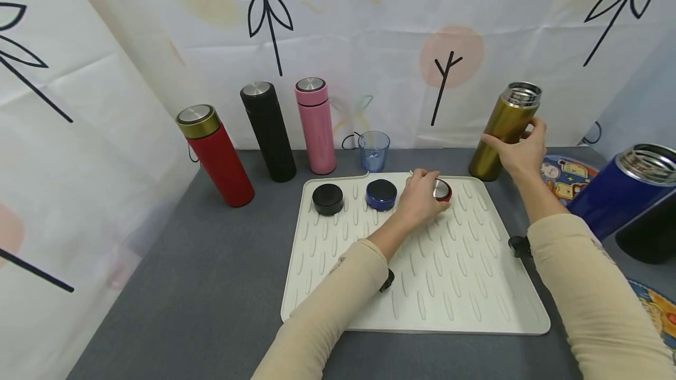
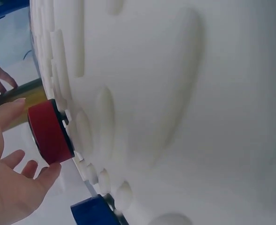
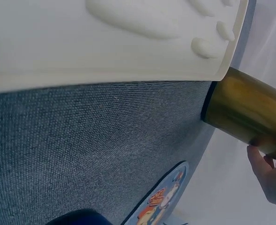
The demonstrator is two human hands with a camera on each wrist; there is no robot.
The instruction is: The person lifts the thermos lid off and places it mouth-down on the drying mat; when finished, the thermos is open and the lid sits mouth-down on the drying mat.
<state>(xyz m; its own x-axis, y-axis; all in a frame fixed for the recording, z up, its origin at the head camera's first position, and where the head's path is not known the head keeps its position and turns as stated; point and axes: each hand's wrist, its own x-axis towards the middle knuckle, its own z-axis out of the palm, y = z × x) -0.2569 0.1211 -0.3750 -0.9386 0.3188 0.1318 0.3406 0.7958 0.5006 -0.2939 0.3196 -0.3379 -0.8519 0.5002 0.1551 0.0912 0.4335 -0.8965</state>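
With thumb and fingers around its sides, my left hand (image 1: 419, 198) holds a red bottle lid (image 2: 50, 131) with a silver top at the back of the white ridged mat (image 1: 422, 309). My right hand (image 1: 523, 148) grips a gold thermos bottle (image 1: 499, 128), whose steel mouth is uncapped. That bottle stands on the table just behind the mat's right back corner. Left of my left hand, a blue lid (image 1: 381, 194) and a black lid (image 1: 327, 199) lie on the mat.
Capped bottles stand at the back left: red with a gold lid (image 1: 219, 157), black (image 1: 268, 133) and pink (image 1: 317, 128). Beside them is a blue glass (image 1: 374, 151). An uncapped blue bottle (image 1: 618, 192), a black bottle (image 1: 652, 233) and a cartoon-printed mat (image 1: 567, 177) are at right.
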